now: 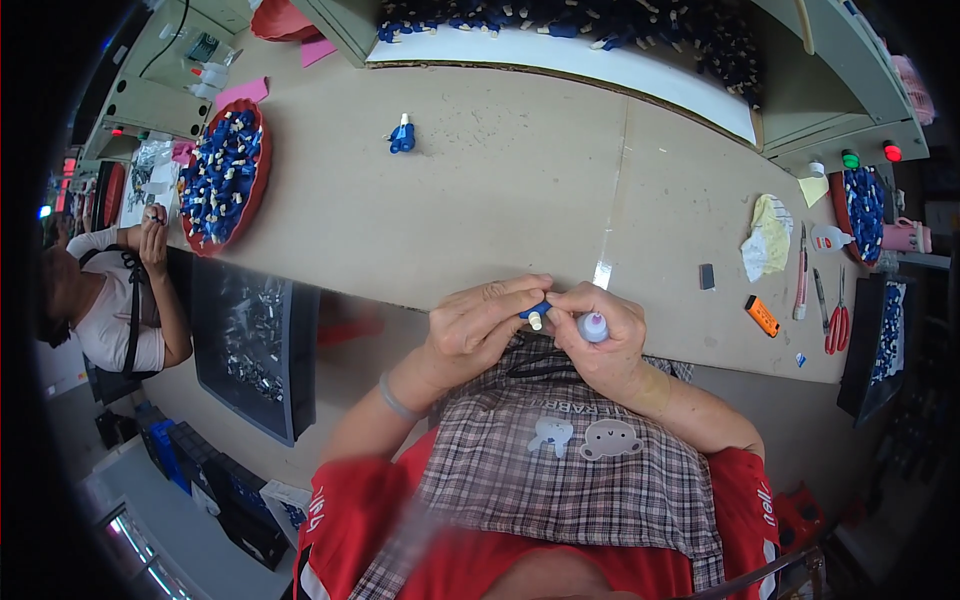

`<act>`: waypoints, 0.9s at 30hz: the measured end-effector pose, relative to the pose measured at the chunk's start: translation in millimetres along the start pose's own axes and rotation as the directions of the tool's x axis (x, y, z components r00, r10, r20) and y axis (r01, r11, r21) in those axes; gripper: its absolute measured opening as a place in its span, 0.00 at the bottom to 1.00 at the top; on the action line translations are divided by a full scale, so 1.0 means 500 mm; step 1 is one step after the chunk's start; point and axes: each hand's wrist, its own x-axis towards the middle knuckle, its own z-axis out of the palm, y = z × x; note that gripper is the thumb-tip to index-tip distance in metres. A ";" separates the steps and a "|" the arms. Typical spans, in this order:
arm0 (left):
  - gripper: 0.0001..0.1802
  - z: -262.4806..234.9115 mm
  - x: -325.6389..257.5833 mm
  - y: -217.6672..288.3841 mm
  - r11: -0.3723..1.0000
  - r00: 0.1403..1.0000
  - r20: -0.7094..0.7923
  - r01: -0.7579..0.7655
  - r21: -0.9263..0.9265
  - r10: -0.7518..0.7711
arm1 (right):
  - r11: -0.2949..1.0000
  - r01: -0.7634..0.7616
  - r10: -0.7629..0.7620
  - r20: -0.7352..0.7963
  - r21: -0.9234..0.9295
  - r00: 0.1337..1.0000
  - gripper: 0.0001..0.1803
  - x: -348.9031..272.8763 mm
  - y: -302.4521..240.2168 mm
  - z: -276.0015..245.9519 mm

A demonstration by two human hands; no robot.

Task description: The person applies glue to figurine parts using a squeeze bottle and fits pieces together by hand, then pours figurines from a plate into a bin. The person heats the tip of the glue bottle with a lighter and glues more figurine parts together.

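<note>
Just in front of my apron, over the table's near edge, both my hands are closed and almost meeting. My left hand (475, 322) pinches a small blue plastic piece with a cream tip (536, 318), the tip pointing toward me. Tucked in my right hand (622, 345) is a small translucent squeeze bottle (593, 327) with a pinkish nozzle. The thumb and forefinger of that hand also reach the blue piece, and they hide part of it. Farther off on the table lies a similar blue piece (402, 136) with a pale tip.
A red basket (266, 150) heaped with blue pieces stands left; another red basket (842, 215) is far right. Orange cutter (762, 316), red-handled scissors (837, 330) and a white bottle (828, 238) lie right. Grey bin (300, 350) stands lower left. A co-worker (120, 300) sits left.
</note>
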 end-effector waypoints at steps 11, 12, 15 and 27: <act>0.15 0.003 0.009 -0.003 0.996 0.998 0.010 0.068 -0.050 -0.068 | 0.999 -0.047 0.047 0.014 0.025 0.999 0.05 0.015 0.003 -0.008; 0.14 0.004 0.013 0.000 0.986 0.991 0.013 0.132 -0.101 -0.132 | 0.983 -0.150 0.148 0.026 0.105 0.989 0.04 0.018 0.000 -0.012; 0.13 0.006 0.021 0.007 0.922 0.950 0.063 0.311 -0.231 -0.304 | 0.907 -0.347 0.335 0.089 0.240 0.938 0.02 0.036 -0.011 -0.029; 0.24 -0.014 0.030 0.019 0.197 0.679 0.517 0.685 -0.701 -0.521 | 0.498 -0.653 0.495 0.431 0.571 0.754 0.10 0.081 0.002 -0.067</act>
